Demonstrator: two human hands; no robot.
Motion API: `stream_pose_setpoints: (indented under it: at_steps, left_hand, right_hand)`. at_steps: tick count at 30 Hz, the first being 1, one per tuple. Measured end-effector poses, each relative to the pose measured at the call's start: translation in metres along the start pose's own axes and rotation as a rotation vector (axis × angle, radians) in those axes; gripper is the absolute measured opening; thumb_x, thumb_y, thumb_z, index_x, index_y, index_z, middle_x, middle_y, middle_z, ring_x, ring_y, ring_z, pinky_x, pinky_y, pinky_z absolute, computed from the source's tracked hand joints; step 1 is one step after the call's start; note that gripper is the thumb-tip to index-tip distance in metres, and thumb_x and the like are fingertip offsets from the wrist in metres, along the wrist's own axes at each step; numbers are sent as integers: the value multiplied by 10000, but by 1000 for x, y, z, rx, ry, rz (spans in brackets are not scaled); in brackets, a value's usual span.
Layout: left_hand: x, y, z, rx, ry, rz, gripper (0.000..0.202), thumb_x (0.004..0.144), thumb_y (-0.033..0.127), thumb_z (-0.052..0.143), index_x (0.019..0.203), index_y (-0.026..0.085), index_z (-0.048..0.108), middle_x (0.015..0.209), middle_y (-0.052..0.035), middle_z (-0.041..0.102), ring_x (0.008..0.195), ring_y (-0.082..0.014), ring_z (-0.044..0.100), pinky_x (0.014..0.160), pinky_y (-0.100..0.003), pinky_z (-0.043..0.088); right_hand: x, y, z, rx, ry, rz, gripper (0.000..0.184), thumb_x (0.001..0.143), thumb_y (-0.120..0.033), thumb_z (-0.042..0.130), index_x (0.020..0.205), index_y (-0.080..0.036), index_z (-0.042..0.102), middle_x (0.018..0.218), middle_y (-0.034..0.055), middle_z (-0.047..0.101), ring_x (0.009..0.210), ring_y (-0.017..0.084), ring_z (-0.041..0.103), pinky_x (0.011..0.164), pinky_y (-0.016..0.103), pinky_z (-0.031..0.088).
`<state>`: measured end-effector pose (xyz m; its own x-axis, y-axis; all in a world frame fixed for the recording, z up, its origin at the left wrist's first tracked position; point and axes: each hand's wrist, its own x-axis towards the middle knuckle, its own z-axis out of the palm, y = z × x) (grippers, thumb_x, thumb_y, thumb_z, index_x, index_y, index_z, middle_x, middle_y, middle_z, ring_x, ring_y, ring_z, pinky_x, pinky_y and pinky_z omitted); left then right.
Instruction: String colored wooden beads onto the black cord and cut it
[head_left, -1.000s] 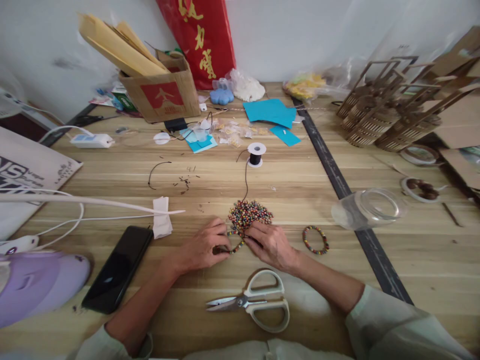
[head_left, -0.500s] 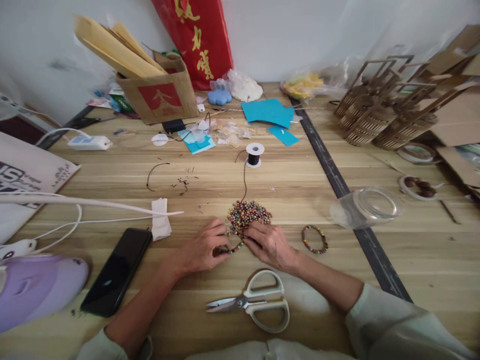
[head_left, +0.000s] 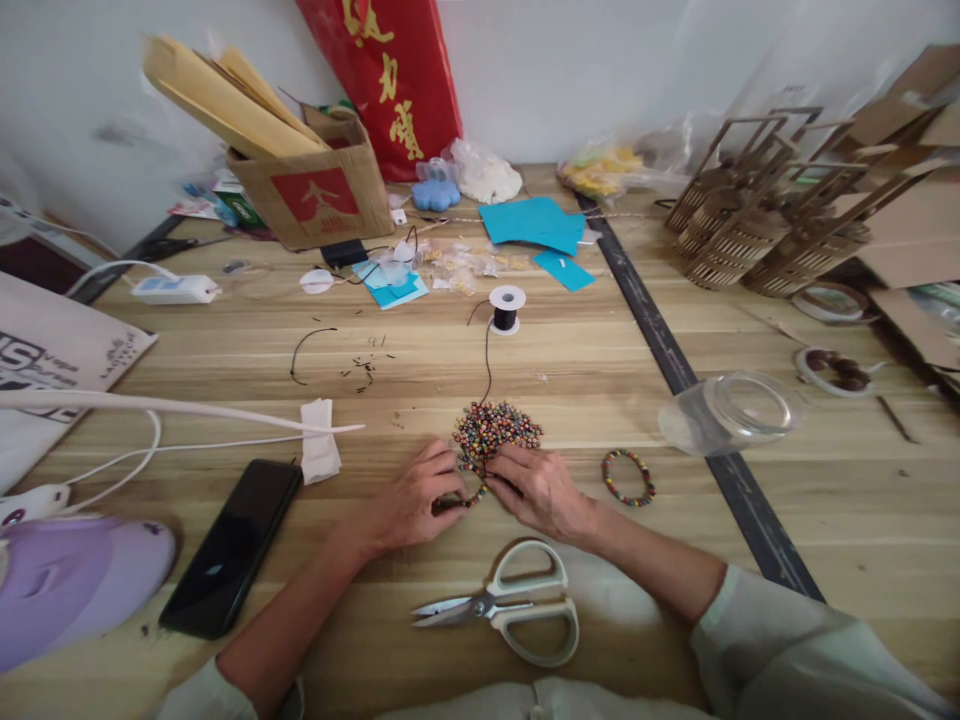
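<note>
Between my hands lies a curved string of small multicoloured beads (head_left: 475, 493), in front of a loose heap of beads (head_left: 498, 425). My left hand (head_left: 418, 497) pinches the string's left end, its fingers closed and partly hiding it. On the other side, my right hand (head_left: 541, 487) has its fingertips closed at the string's right end, by the black cord (head_left: 488, 365). That cord runs back over the heap to a white spool (head_left: 507, 310). A finished-looking bead bracelet (head_left: 628, 478) rests to the right of my right hand.
White-handled scissors (head_left: 499, 604) lie open just in front of me. A black phone (head_left: 231, 548) and folded tissue (head_left: 320, 440) are at left. To the right, a clear jar (head_left: 731, 413) lies across a dark strip. Cardboard box (head_left: 315, 185) and blue cards (head_left: 534, 224) stand behind.
My left hand has shifted slightly, and less of the bead string shows beside its fingers. My right hand stays almost where it was. The whole view has drifted a little.
</note>
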<state>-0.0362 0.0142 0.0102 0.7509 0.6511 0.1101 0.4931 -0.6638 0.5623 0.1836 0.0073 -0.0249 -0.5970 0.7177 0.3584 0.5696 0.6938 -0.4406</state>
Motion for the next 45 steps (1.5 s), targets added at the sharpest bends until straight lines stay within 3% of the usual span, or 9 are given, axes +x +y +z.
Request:
stream_pose_setpoints:
  at_steps: [37, 45]
  left_hand:
    - [4, 1, 13, 78, 70, -8, 40, 833, 162, 597, 793, 170, 599, 856, -66, 586, 970, -232, 482, 933, -398, 421]
    - [6, 3, 15, 81, 135, -25, 86, 823, 221, 644, 772, 158, 617, 835, -72, 594, 948, -237, 493, 905, -394, 436]
  right_hand:
    - [1, -1, 0, -9, -11, 3, 173, 963, -211, 453, 872, -183, 597, 784, 27, 596, 712, 142, 559, 612, 240, 380]
    - [1, 0, 0, 22, 5, 10, 164, 953, -201, 467, 863, -182, 603, 783, 32, 598, 711, 144, 556, 611, 234, 378]
